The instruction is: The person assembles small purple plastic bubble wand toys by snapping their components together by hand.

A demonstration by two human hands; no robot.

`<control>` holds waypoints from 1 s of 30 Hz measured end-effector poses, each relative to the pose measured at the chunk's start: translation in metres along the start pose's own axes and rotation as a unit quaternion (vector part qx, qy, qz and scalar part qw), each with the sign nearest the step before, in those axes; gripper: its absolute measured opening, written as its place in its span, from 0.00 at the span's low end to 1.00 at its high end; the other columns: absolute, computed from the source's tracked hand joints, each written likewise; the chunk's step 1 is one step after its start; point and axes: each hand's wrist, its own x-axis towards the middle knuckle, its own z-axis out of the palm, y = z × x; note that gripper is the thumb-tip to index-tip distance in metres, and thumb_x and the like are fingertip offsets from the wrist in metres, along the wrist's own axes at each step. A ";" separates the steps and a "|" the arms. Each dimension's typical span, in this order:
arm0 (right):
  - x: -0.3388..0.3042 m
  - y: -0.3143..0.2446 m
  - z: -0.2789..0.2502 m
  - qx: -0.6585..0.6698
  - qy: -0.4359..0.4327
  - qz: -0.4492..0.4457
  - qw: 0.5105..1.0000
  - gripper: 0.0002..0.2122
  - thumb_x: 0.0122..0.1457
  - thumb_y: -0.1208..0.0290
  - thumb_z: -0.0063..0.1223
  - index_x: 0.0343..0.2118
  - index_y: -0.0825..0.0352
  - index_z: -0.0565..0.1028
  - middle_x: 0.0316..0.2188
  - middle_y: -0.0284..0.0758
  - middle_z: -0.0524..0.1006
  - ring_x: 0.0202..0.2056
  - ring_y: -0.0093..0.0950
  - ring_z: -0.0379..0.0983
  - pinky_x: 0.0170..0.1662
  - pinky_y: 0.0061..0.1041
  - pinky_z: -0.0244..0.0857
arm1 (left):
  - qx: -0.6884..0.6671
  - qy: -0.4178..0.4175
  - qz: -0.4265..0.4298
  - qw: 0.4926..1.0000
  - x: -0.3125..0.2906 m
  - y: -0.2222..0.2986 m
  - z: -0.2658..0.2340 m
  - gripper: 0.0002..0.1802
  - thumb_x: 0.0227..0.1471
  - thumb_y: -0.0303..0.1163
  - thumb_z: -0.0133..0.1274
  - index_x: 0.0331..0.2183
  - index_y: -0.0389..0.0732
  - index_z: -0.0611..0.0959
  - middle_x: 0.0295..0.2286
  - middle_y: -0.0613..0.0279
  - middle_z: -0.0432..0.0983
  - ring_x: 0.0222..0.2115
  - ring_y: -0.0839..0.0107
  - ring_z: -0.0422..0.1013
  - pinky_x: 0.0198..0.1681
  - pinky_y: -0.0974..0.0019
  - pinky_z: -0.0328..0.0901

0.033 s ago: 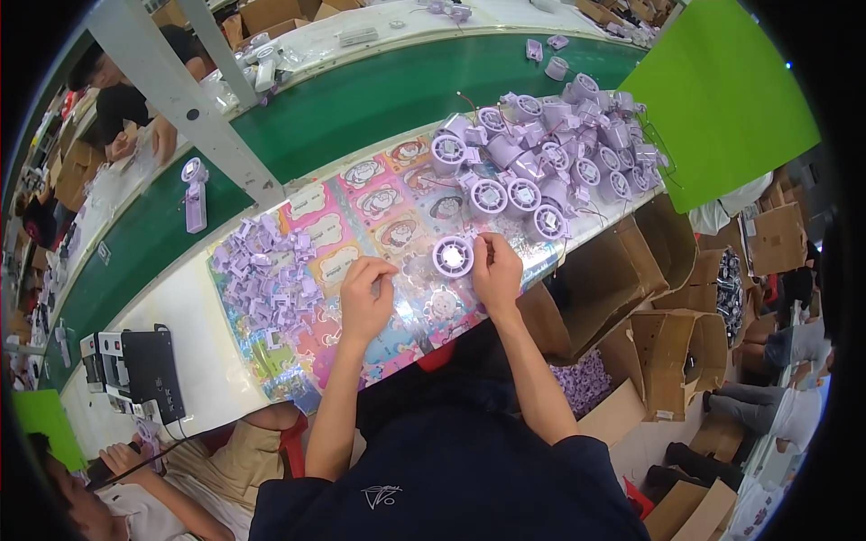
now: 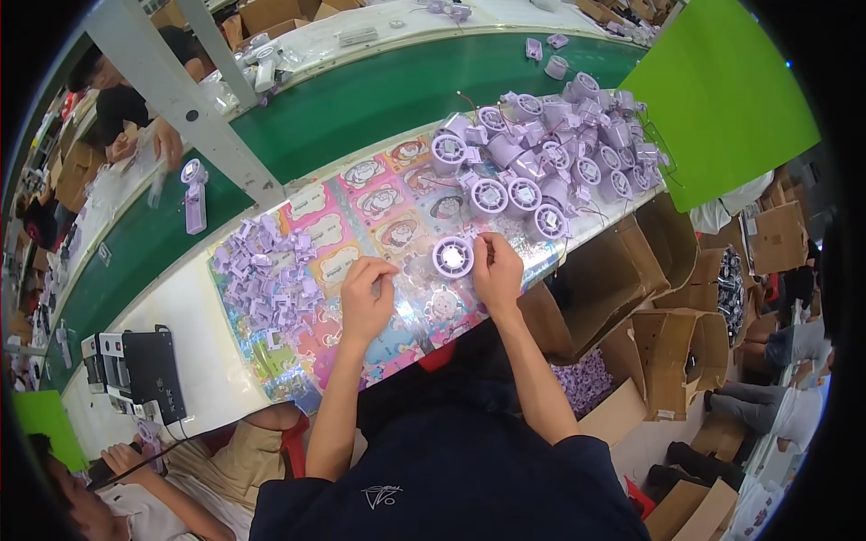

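A round lilac fan housing (image 2: 453,258) with a spoked rim and a bright centre sits in front of me, above the picture-printed sheet (image 2: 397,347). My right hand (image 2: 498,273) is closed at its right edge, thumb and fingers pinched against it. To the left, my left hand (image 2: 368,293) is held with curled fingers and the thumb drawn in, apart from the housing; whatever is between those fingertips is too small to make out. Small lilac plastic brackets (image 2: 266,275) lie heaped left of my left hand. Beyond my right hand rises a pile of similar fan housings (image 2: 550,153) with thin wires.
A green conveyor belt (image 2: 343,113) curves behind the table, with a lilac handheld part (image 2: 195,203) on it. Below the right table edge stand open cardboard boxes (image 2: 600,288). A black machine (image 2: 144,370) is at the left; co-workers sit lower left and across the belt.
My hands and the fan housing have stayed in place. Across the belt, a co-worker's hand has shifted slightly downward in the picture.
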 end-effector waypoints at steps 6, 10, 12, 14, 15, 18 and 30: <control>-0.001 -0.007 -0.002 -0.062 -0.056 -0.075 0.994 0.05 0.62 0.70 0.57 0.37 0.66 0.80 0.31 0.41 0.82 0.28 0.40 0.80 0.31 0.34 0.72 | 0.004 0.002 -0.014 1.000 0.000 -0.001 -0.001 0.10 0.50 0.15 0.54 0.37 0.35 0.83 0.34 0.54 0.77 0.35 0.60 0.76 0.37 0.65 0.71; 0.010 -0.031 0.012 -0.005 -0.182 -0.088 0.979 0.07 0.63 0.69 0.57 0.38 0.66 0.81 0.32 0.40 0.82 0.28 0.37 0.80 0.32 0.33 0.72 | 0.015 0.052 -0.030 0.998 -0.002 0.006 -0.004 0.14 0.49 0.16 0.55 0.41 0.35 0.82 0.36 0.54 0.77 0.37 0.58 0.75 0.40 0.62 0.71; 0.019 -0.042 0.020 0.036 -0.257 -0.096 0.961 0.08 0.63 0.68 0.58 0.40 0.66 0.82 0.31 0.39 0.82 0.27 0.34 0.80 0.31 0.30 0.71 | 0.109 0.155 -0.007 0.982 -0.005 0.004 -0.008 0.17 0.48 0.17 0.56 0.43 0.36 0.82 0.39 0.54 0.77 0.42 0.56 0.73 0.44 0.58 0.70; 0.023 -0.048 0.032 0.047 -0.286 -0.105 0.951 0.08 0.63 0.66 0.58 0.39 0.65 0.82 0.31 0.37 0.82 0.28 0.35 0.80 0.32 0.31 0.72 | 0.083 0.177 -0.055 0.979 -0.006 0.002 -0.011 0.18 0.47 0.17 0.57 0.44 0.36 0.83 0.43 0.53 0.76 0.46 0.54 0.71 0.48 0.56 0.68; 0.025 -0.051 0.036 0.053 -0.306 -0.112 0.944 0.08 0.62 0.65 0.58 0.38 0.64 0.82 0.31 0.36 0.82 0.29 0.37 0.80 0.32 0.33 0.72 | 0.103 0.171 -0.034 0.979 -0.005 -0.002 -0.011 0.22 0.47 0.17 0.57 0.46 0.38 0.82 0.45 0.55 0.75 0.47 0.57 0.71 0.47 0.59 0.67; 0.026 -0.056 0.042 0.070 -0.296 -0.083 0.949 0.09 0.63 0.65 0.58 0.38 0.65 0.82 0.31 0.38 0.82 0.29 0.36 0.80 0.32 0.32 0.71 | 0.103 0.149 -0.042 0.983 -0.004 0.002 -0.009 0.24 0.46 0.17 0.59 0.48 0.43 0.84 0.52 0.55 0.72 0.51 0.59 0.68 0.48 0.61 0.66; 0.031 -0.012 0.026 0.400 -0.226 0.210 0.863 0.10 0.65 0.77 0.53 0.47 0.72 0.77 0.33 0.33 0.79 0.31 0.18 0.74 0.35 0.19 0.71 | 0.188 0.099 0.006 0.977 0.000 0.000 -0.005 0.11 0.47 0.24 0.62 0.36 0.44 0.86 0.52 0.54 0.73 0.52 0.51 0.66 0.53 0.51 0.61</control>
